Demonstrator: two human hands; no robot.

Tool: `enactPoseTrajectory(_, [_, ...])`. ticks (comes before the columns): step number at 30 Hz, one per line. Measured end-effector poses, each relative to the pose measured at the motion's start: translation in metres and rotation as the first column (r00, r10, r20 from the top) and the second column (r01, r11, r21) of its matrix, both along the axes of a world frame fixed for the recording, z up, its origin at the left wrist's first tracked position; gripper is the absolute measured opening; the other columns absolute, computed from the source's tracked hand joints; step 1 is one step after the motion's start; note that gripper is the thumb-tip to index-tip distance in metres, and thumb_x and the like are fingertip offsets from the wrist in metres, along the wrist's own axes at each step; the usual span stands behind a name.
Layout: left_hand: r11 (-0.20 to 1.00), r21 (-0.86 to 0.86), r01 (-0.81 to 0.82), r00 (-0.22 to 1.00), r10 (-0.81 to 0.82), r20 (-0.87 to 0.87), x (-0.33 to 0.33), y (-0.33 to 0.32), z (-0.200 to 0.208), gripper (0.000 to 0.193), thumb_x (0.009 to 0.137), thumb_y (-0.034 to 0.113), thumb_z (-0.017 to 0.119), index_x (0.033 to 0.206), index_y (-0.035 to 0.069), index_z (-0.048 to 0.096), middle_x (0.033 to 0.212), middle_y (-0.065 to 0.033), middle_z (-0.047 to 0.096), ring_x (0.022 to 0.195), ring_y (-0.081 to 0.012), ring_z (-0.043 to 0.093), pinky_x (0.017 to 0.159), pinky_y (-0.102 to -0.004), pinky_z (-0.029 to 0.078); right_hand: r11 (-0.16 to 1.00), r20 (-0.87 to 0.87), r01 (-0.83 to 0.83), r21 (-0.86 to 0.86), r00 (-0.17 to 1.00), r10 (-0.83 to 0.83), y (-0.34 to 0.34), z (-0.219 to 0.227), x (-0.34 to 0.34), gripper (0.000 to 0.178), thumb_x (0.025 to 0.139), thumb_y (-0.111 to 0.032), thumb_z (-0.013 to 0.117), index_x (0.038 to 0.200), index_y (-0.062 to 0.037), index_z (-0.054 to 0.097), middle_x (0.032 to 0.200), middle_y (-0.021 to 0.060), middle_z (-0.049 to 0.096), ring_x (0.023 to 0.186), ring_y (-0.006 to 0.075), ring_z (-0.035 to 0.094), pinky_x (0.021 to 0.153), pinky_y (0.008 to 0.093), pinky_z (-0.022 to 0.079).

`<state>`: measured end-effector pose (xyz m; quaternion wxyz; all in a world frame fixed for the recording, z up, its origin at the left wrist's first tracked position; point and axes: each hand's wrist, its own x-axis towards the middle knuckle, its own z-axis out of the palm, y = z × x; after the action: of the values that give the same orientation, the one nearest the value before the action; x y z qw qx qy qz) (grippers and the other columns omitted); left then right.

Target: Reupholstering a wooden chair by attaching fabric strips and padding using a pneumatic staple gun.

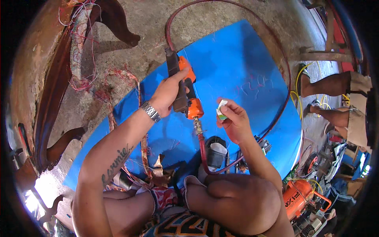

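My left hand (167, 93), with a metal watch on the wrist, is wrapped round an orange and black air stapler (195, 108). The tool is held over a blue sheet, its long black magazine (180, 96) running along the left side. A metal coupling (197, 125) joins its lower end to a dark red air hose (203, 152). To the right, apart from the tool, my right hand (238, 124) pinches a small white and green packet (222, 110) between thumb and fingers. What is inside the packet cannot be seen.
The blue sheet (231, 55) lies in front of me, with loose threads on it. Brown carved wooden furniture (53, 85) stands at left. An orange air compressor (297, 197) is at lower right. Another person's legs (331, 85) and yellow hoses (299, 81) are at far right.
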<state>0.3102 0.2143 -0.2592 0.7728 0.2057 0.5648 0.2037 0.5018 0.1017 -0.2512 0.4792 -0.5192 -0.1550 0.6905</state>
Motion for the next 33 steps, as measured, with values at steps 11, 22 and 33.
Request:
enactPoseTrajectory(11, [0.984, 0.120, 0.131, 0.985, -0.115, -0.130, -0.002, -0.006, -0.005, 0.046, 0.081, 0.050, 0.060, 0.088, 0.005, 0.061, 0.075, -0.0043, 0.057, 0.067, -0.0116, 0.054, 0.057, -0.0294, 0.043, 0.990, 0.176, -0.115, 0.081, 0.979, 0.099, -0.001, 0.016, -0.016, 0.027, 0.083, -0.006, 0.064, 0.106, -0.0060, 0.050, 0.062, 0.0020, 0.053, 0.049, 0.0098, 0.049, 0.041, 0.0233, 0.038])
enactPoseTrajectory(22, [0.981, 0.171, 0.092, 0.987, -0.067, -0.147, 0.009, -0.008, -0.006, 0.043, 0.079, 0.046, 0.065, 0.073, 0.004, 0.059, 0.067, -0.0032, 0.055, 0.061, -0.0124, 0.050, 0.057, -0.0345, 0.042, 0.935, 0.302, -0.302, 0.183, 0.923, 0.239, -0.005, 0.014, -0.010, 0.019, 0.083, -0.002, 0.059, 0.102, -0.0011, 0.060, 0.085, 0.0108, 0.063, 0.066, 0.0155, 0.061, 0.050, 0.0253, 0.048])
enactPoseTrajectory(33, [0.910, 0.331, 0.251, 0.929, -0.129, -0.348, 0.025, -0.019, -0.003, 0.058, 0.080, 0.054, 0.056, 0.067, -0.002, 0.059, 0.062, -0.0172, 0.059, 0.063, -0.0306, 0.061, 0.060, -0.0416, 0.046, 0.741, 0.863, -0.652, 0.159, 0.457, 0.217, 0.009, 0.057, 0.000, 0.016, 0.075, -0.003, 0.071, 0.091, -0.0022, 0.068, 0.095, 0.0097, 0.066, 0.075, 0.0140, 0.059, 0.064, 0.0252, 0.046])
